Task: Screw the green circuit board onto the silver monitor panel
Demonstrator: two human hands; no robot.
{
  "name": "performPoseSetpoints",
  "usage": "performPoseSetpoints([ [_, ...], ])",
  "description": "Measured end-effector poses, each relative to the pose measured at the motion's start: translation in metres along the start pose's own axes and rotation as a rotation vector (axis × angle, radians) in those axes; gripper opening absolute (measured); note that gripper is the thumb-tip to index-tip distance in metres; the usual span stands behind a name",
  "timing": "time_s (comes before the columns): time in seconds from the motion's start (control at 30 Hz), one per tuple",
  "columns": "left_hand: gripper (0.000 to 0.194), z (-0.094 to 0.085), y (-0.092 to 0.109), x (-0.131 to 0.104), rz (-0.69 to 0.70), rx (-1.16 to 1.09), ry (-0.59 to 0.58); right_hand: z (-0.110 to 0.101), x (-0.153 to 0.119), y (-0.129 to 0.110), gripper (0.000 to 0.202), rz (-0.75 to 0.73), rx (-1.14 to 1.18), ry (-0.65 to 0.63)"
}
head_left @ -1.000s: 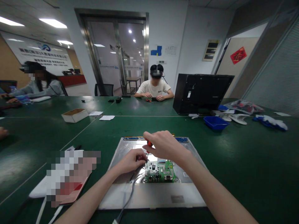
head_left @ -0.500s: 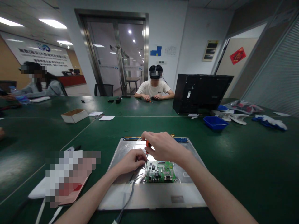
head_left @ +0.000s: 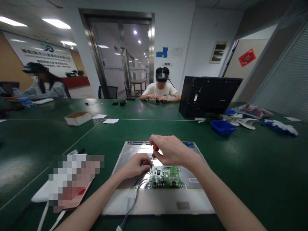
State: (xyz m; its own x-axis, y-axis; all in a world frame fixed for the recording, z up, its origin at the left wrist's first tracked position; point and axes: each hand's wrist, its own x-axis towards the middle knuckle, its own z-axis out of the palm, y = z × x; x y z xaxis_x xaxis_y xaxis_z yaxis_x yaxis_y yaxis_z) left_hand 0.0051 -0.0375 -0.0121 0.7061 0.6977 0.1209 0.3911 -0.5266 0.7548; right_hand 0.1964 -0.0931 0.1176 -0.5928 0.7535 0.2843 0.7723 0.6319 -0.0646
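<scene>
A metal-backed panel (head_left: 166,201) lies on the green table, with a green circuit board (head_left: 165,177) on its middle. My right hand (head_left: 169,149) is closed round the red-and-black handle of a screwdriver (head_left: 155,148), whose shaft points down at the board's upper left corner. Beside that corner my left hand (head_left: 139,165) rests with its fingers pinched near the screwdriver tip; what they hold, if anything, is hidden. A grey cable (head_left: 136,199) runs from the board's left side over the panel's front edge.
A phone-like pink item (head_left: 83,189) and white cables lie at left. Farther off are a white box (head_left: 78,118), a blue tray (head_left: 223,127), a black monitor (head_left: 209,96) and gloves (head_left: 280,126). One person (head_left: 160,91) sits opposite, another (head_left: 45,85) at far left.
My right hand and the screwdriver handle have shifted slightly right, so the shaft leans more. My left hand has barely moved. The view has shifted a little.
</scene>
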Motion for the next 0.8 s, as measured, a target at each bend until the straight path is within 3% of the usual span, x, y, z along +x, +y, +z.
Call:
performPoseSetpoints([
  [0.23,0.010,-0.0001,0.0037,-0.0006,-0.032,0.014,0.005,0.0070,0.0055,0.0006,0.012,0.038,-0.097,0.017],
  [0.53,0.014,0.0014,-0.0017,0.0001,-0.022,0.025,-0.001,-0.0011,-0.0015,0.0030,0.018,0.003,0.057,-0.025],
  [0.8,0.011,-0.0005,0.0023,-0.0007,-0.018,0.013,0.004,0.0034,0.0046,0.0008,0.011,0.049,-0.027,-0.009],
])
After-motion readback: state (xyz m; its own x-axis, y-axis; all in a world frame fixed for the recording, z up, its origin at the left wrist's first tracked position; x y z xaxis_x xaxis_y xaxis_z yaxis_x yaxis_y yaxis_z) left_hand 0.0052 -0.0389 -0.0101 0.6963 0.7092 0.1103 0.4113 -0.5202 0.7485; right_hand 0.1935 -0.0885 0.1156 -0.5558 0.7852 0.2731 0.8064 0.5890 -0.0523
